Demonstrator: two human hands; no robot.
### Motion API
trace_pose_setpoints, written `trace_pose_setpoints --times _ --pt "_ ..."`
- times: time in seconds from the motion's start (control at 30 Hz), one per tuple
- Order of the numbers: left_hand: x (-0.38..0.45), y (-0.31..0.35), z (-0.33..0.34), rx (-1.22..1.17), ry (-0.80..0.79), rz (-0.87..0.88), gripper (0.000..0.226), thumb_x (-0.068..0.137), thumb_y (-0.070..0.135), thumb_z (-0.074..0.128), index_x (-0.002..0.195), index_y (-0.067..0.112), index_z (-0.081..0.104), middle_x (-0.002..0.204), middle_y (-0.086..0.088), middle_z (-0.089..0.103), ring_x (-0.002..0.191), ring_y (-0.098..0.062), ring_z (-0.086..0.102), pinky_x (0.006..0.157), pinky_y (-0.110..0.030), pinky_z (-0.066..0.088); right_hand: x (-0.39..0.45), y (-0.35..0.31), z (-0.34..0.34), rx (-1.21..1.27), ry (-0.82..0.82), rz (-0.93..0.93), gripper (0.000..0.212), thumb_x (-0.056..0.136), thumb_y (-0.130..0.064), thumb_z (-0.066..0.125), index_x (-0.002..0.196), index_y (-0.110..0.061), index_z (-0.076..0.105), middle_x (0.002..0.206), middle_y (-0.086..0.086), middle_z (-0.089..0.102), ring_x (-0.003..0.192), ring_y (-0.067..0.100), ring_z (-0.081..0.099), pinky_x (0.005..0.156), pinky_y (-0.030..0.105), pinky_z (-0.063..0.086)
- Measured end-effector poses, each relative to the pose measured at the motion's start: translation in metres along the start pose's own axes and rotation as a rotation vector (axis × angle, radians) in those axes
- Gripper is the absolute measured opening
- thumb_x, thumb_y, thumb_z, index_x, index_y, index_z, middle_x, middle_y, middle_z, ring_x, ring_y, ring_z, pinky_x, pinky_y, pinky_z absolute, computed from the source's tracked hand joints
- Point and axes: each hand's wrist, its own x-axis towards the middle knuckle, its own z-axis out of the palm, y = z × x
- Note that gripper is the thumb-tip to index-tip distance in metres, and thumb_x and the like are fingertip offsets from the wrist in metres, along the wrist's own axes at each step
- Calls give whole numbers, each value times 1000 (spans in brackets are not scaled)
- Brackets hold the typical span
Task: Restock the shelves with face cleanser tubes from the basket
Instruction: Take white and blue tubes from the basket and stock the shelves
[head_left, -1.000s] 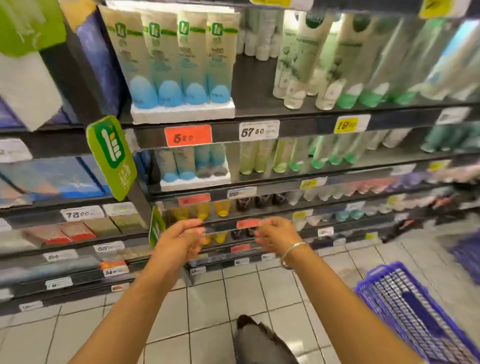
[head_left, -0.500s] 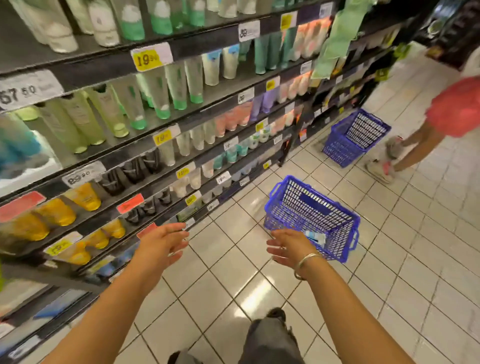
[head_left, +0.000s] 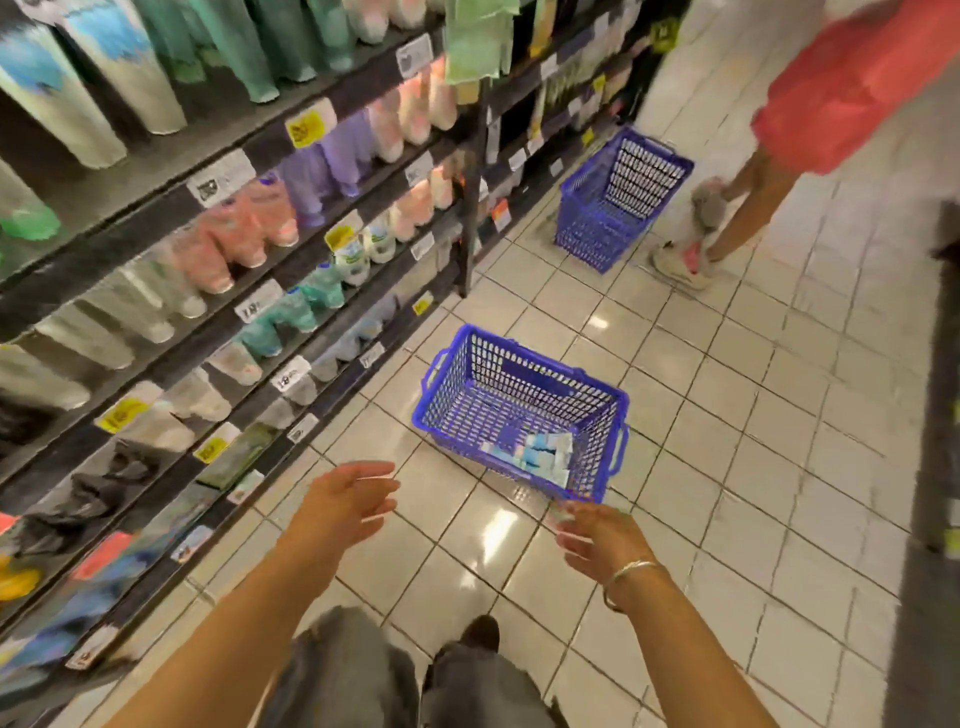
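Observation:
A blue plastic basket (head_left: 519, 374) stands on the tiled floor in front of me. A few blue-and-white face cleanser tubes (head_left: 540, 454) lie in its near right corner. My left hand (head_left: 345, 501) hovers open over the floor, left of the basket, fingers relaxed and holding nothing. My right hand (head_left: 597, 535) hangs just short of the basket's near rim, fingers loosely bent, nothing in it; a silver bangle is on that wrist. The shelves (head_left: 171, 208) on my left carry rows of tubes in many colours.
A second blue basket (head_left: 618, 202) stands farther down the aisle by the shelves. A person in a red top (head_left: 852, 83) stands beside it at upper right. A dark shelf unit (head_left: 940, 467) edges the right side. My legs are below.
My view has swung right, from the shelves down to the floor and basket. Both hands came away from the shelf edge and now hover empty near the basket, which looks closer.

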Motion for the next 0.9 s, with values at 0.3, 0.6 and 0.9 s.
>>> trace_pose_setpoints --times 0.3,0.6,0.9 --pt "140 42 88 206 -120 -111 14 88 5 57 94 16 63 84 -3 67 73 -14 62 66 -25 46 101 -55 -41 259 173 136 14 93 -9 47 81 -12 53 74 10 57 65 22 55 59 26 40" --pt "318 47 165 351 -205 -242 15 88 -2 54 85 12 60 73 -6 60 68 -19 56 64 -26 41 249 -95 -16 243 265 259 19 92 -5 46 74 -10 51 66 9 55 59 20 51 59 26 39" --pt "488 -81 208 413 -210 -418 24 91 -3 50 76 15 54 68 -3 53 44 -3 52 53 -18 37 458 -15 19 454 273 419 33 93 8 32 68 -11 41 41 10 41 25 10 36 32 8 19"
